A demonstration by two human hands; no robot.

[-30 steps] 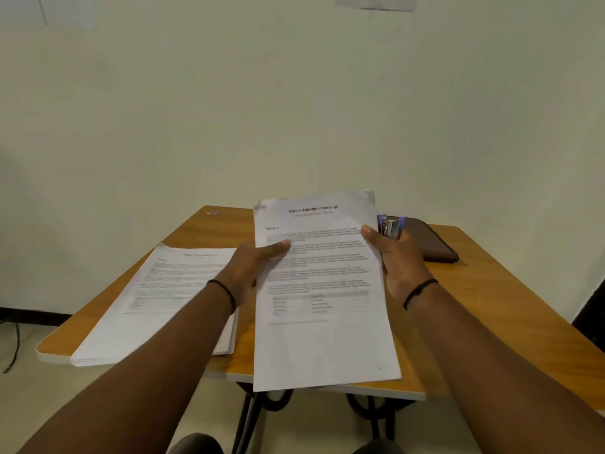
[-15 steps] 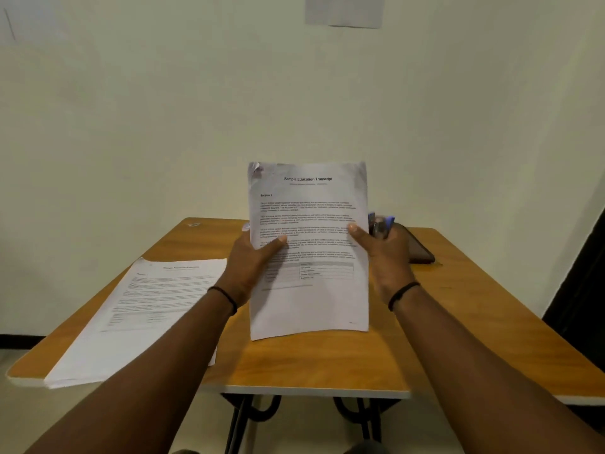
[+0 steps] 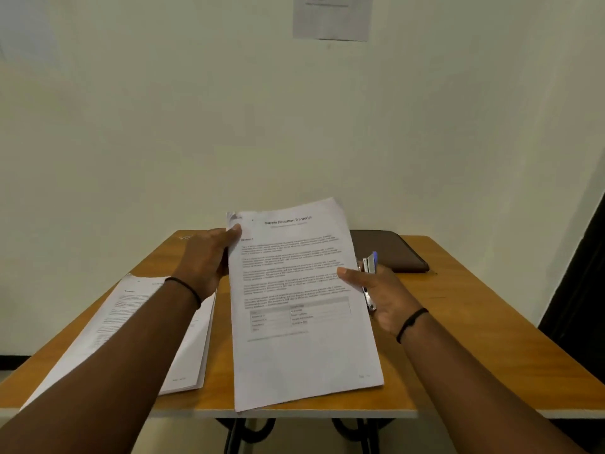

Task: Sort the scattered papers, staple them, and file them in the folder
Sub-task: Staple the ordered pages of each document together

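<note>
A: State the current hold.

B: The left hand (image 3: 209,257) pinches the sheaf (image 3: 301,299) at its top left corner. The right hand (image 3: 381,291) clamps the right edge under the thumb, its fingers also curled round the stapler (image 3: 370,273). The sheaf hangs tilted above the desk (image 3: 458,322), beside the pile (image 3: 183,348).

A: Procedure for stapling?

B: Square the edges first, probably by tapping them on the desk. Keep the left pinch on the corner. Free the right hand, seat the stapler over that corner, press once.

A: Then?

B: File it in the folder (image 3: 389,250), which lies closed at the far edge.
</note>
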